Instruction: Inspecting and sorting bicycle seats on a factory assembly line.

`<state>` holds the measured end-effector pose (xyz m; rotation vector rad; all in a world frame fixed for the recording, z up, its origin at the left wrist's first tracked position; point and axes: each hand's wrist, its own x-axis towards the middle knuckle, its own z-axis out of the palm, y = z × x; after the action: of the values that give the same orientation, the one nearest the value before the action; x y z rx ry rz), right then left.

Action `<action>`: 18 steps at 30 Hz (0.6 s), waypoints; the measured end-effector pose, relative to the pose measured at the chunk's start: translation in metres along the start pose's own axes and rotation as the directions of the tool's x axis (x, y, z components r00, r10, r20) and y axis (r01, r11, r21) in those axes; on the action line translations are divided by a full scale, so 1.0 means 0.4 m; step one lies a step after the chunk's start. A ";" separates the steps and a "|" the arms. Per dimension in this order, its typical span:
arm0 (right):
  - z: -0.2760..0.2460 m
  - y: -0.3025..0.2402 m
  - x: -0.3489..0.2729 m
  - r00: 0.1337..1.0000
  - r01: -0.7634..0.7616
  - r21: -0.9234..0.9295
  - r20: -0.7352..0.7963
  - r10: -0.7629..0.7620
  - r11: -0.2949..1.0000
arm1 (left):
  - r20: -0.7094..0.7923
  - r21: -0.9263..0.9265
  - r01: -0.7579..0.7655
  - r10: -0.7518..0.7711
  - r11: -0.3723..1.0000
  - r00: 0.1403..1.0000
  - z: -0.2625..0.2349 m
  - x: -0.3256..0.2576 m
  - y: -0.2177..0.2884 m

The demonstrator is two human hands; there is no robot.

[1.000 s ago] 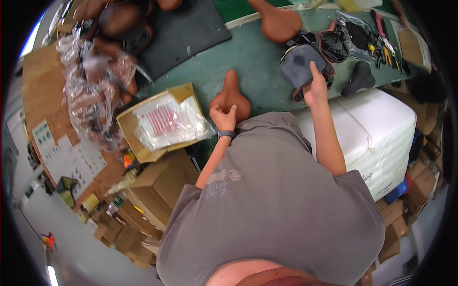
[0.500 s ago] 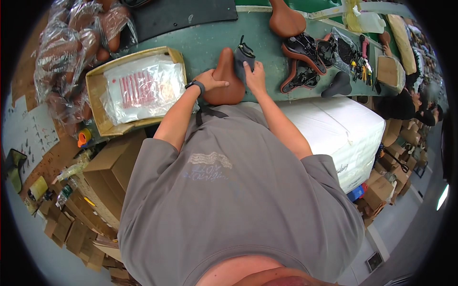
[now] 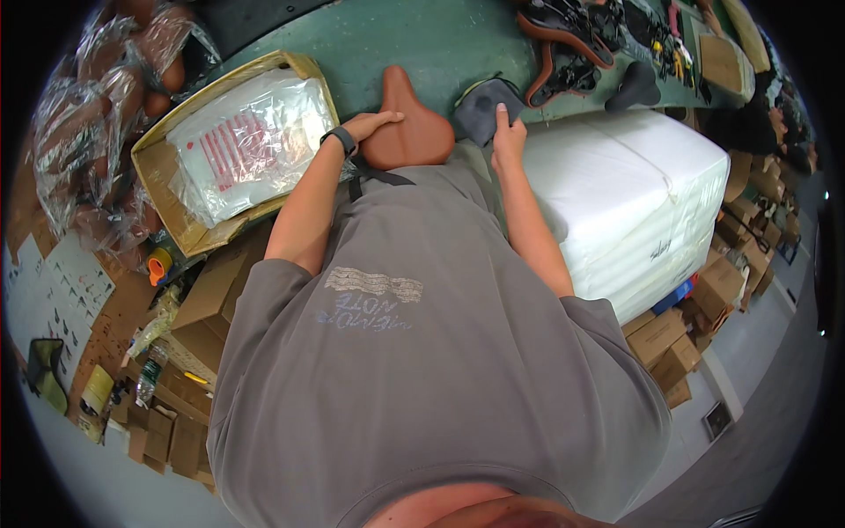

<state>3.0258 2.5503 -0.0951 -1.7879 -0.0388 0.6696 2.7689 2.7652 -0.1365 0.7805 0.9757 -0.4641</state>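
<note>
Green table [image 3: 352,44]: supports saddle [image 3: 410,134] | Brown saddle: nose away from me, left side touched by my left fingers [image 3: 385,118]; whether clamped, cannot tell | Grey cloth [image 3: 481,111]: right of saddle, pinched in my right fingers [image 3: 503,114]

The right hand [image 3: 508,141] has moved the grey cloth [image 3: 480,112] from against the brown saddle [image 3: 409,132] to farther right in the frame's upper middle, now spread wider

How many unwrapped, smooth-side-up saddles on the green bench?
2: brown saddle at the left hand, black saddle farther right. Others may be hidden or cropped.
</note>
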 end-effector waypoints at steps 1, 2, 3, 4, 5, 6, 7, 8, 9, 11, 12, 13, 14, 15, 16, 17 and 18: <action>-0.025 -0.002 0.002 1.000 -0.008 0.011 0.014 0.008 1.000 | 0.027 -0.081 0.024 -0.022 0.996 0.999 0.003 -0.008 -0.004; -0.045 -0.001 -0.001 0.999 -0.016 0.021 0.029 0.015 1.000 | 0.037 -0.066 0.044 -0.041 0.997 0.998 0.009 -0.017 -0.010; -0.058 0.003 0.004 0.999 -0.024 0.001 0.044 0.024 1.000 | 0.013 -0.062 0.034 -0.033 0.997 0.999 0.011 -0.018 -0.008; -0.067 0.009 0.010 0.999 -0.033 0.008 0.025 0.033 0.999 | -0.012 -0.059 0.023 -0.024 0.998 1.000 0.015 -0.016 -0.003; -0.074 0.014 0.017 0.996 -0.008 -0.051 0.088 0.012 0.999 | -0.034 -0.034 0.026 -0.027 0.999 0.999 0.022 -0.011 0.003; -0.077 0.016 0.014 0.987 0.018 -0.110 0.163 0.001 0.994 | -0.035 -0.028 0.040 -0.041 0.999 0.999 0.030 -0.011 0.003; -0.054 0.002 0.007 0.980 0.050 -0.132 0.197 -0.023 0.990 | -0.056 0.018 0.044 -0.043 0.999 0.998 0.026 -0.006 0.004; -0.032 -0.016 0.003 0.980 0.038 -0.127 0.201 -0.012 0.991 | -0.077 0.063 0.050 -0.045 0.997 0.996 0.021 -0.001 0.005; -0.021 -0.017 0.000 0.954 0.107 -0.227 0.297 -0.036 0.968 | -0.082 0.066 0.061 -0.055 0.996 0.995 0.021 0.004 0.009; 0.013 -0.019 -0.005 0.888 0.273 -0.404 0.455 -0.067 0.873 | -0.115 0.101 0.000 0.012 0.995 0.993 0.032 0.018 0.012; 0.034 -0.029 -0.013 0.887 0.266 -0.401 0.459 -0.059 0.877 | -0.122 0.100 0.009 0.003 0.995 0.993 0.050 0.012 0.009; 0.058 -0.053 -0.028 0.825 0.396 -0.404 0.551 -0.126 0.824 | -0.163 0.157 -0.173 0.198 0.972 0.966 0.080 -0.004 -0.001; 0.088 -0.067 -0.038 0.746 0.521 -0.390 0.640 -0.183 0.759 | -0.194 0.222 -0.344 0.387 0.912 0.902 0.105 -0.018 -0.004; 0.113 -0.060 -0.046 0.703 0.556 -0.354 0.683 -0.198 0.752 | -0.142 0.204 -0.394 0.425 0.896 0.894 0.119 -0.023 -0.008; 0.137 -0.054 -0.049 0.698 0.553 -0.348 0.690 -0.192 0.757 | -0.154 0.201 -0.386 0.419 0.900 0.895 0.127 -0.025 -0.006; 0.162 -0.049 -0.052 0.654 0.589 -0.291 0.720 -0.233 0.754 | -0.153 0.149 -0.421 0.442 0.895 0.884 0.132 -0.027 -0.005; 0.183 -0.041 -0.047 0.608 0.622 -0.233 0.746 -0.273 0.748 | -0.154 0.095 -0.456 0.466 0.885 0.871 0.128 -0.032 0.000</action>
<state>2.9816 2.6129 -0.0847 -1.7676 -1.2483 0.9381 2.7908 2.7263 -0.1087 1.0844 0.8989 -0.0045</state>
